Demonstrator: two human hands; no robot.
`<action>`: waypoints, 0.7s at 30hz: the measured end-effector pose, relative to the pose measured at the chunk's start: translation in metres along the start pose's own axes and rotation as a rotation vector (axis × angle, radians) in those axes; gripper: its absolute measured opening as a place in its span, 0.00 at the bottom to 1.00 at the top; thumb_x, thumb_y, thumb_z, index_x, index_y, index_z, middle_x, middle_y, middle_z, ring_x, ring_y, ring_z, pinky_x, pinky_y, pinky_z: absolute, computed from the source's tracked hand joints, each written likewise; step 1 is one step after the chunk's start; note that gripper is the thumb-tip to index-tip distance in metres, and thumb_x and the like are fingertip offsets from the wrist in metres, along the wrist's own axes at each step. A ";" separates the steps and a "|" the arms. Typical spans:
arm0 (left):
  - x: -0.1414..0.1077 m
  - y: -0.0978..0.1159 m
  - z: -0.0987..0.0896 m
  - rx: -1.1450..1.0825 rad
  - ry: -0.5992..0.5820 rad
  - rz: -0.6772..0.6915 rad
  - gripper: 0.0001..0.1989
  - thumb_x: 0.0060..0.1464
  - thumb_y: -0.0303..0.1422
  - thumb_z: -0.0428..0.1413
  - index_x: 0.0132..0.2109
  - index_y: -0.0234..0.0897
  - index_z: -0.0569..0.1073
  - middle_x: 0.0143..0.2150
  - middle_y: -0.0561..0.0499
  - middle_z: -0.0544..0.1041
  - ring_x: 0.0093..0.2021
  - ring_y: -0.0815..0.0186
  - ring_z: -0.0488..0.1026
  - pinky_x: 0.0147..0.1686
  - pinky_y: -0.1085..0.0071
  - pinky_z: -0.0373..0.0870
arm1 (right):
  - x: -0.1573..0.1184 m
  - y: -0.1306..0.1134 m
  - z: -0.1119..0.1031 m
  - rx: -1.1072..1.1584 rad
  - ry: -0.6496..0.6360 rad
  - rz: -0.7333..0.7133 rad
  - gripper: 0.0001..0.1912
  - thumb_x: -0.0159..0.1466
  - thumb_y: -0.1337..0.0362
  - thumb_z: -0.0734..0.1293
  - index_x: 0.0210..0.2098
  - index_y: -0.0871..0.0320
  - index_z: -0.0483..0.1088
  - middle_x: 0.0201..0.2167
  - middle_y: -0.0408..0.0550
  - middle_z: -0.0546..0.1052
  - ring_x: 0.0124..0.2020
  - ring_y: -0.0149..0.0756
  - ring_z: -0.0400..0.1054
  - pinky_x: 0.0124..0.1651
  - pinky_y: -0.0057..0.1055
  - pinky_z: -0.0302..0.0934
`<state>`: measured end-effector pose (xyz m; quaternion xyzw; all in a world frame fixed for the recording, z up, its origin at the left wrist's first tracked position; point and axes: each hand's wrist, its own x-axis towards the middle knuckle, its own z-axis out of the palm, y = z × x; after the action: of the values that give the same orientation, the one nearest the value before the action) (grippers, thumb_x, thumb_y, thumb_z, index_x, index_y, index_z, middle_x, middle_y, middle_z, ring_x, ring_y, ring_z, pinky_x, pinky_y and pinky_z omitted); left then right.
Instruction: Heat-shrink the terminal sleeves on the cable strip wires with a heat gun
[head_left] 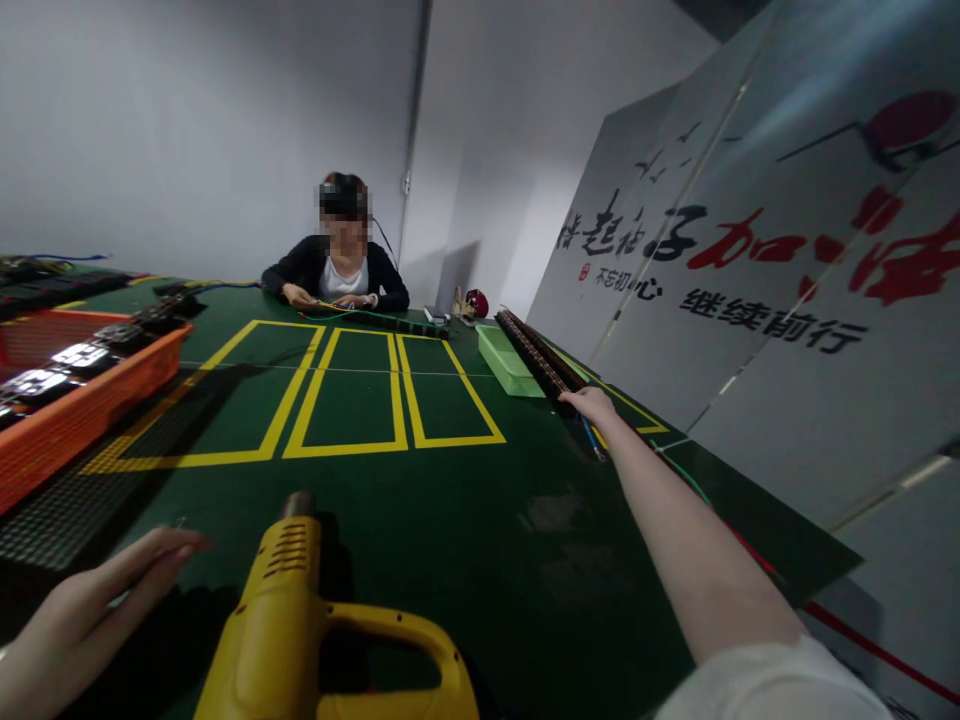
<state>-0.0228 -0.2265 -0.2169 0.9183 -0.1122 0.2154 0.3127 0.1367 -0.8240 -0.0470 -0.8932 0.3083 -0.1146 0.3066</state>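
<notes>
My right hand (594, 405) reaches far forward, its fingers closed on the near end of a long dark strip (529, 352). This strip lies along a light green plastic tray (504, 362), and blue wires (592, 436) hang out by my hand. My left hand (112, 605) is low at the left, thumb and fingers pressed together; a tiny tip shows above them, too small to name. Between my arms stands a yellow heat gun (274, 610), nozzle pointing away from me, with neither hand on it.
An orange basket (97, 385) at the left bears dark, shiny parts. Across the green table (465, 530), a person (341, 265) handles wires on another dark strip (390, 322). Yellow tape frames (345, 450) mark the tabletop. A printed wall panel (750, 260) rises at the right.
</notes>
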 end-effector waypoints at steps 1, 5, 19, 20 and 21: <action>0.000 0.004 0.000 -0.061 -0.009 0.007 0.12 0.54 0.47 0.48 0.42 0.59 0.74 0.38 0.63 0.79 0.38 0.62 0.78 0.37 0.74 0.76 | 0.000 -0.001 -0.005 -0.014 0.024 -0.035 0.17 0.65 0.56 0.64 0.49 0.60 0.66 0.48 0.50 0.70 0.47 0.37 0.67 0.48 0.42 0.64; 0.001 0.012 -0.002 -0.175 -0.100 0.026 0.11 0.52 0.46 0.51 0.41 0.61 0.74 0.37 0.63 0.79 0.35 0.62 0.78 0.33 0.75 0.76 | -0.013 -0.009 -0.012 0.006 0.129 -0.227 0.19 0.64 0.57 0.64 0.51 0.59 0.66 0.52 0.51 0.68 0.51 0.40 0.65 0.52 0.45 0.62; 0.009 0.076 -0.022 -0.021 -0.290 0.115 0.14 0.63 0.38 0.42 0.43 0.41 0.71 0.38 0.53 0.78 0.37 0.68 0.76 0.36 0.76 0.70 | -0.227 0.008 0.006 0.346 0.026 -1.225 0.21 0.64 0.73 0.55 0.54 0.50 0.62 0.57 0.44 0.68 0.45 0.29 0.72 0.57 0.31 0.61; 0.013 0.073 -0.028 0.032 -0.238 0.131 0.14 0.63 0.37 0.43 0.43 0.40 0.71 0.40 0.52 0.78 0.38 0.68 0.75 0.38 0.76 0.70 | -0.241 0.015 0.004 0.230 -0.014 -1.332 0.24 0.64 0.72 0.55 0.58 0.51 0.59 0.58 0.45 0.67 0.49 0.29 0.71 0.59 0.29 0.59; 0.019 0.069 -0.037 0.097 -0.179 0.148 0.13 0.63 0.37 0.43 0.44 0.40 0.71 0.41 0.52 0.77 0.40 0.68 0.75 0.40 0.75 0.70 | -0.254 0.022 0.003 0.138 -0.010 -1.393 0.25 0.64 0.72 0.56 0.59 0.52 0.57 0.59 0.46 0.65 0.52 0.29 0.69 0.60 0.28 0.58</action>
<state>-0.0418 -0.2583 -0.1459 0.9371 -0.1965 0.1600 0.2399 -0.0718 -0.6781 -0.0668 -0.8618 -0.3455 -0.2996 0.2193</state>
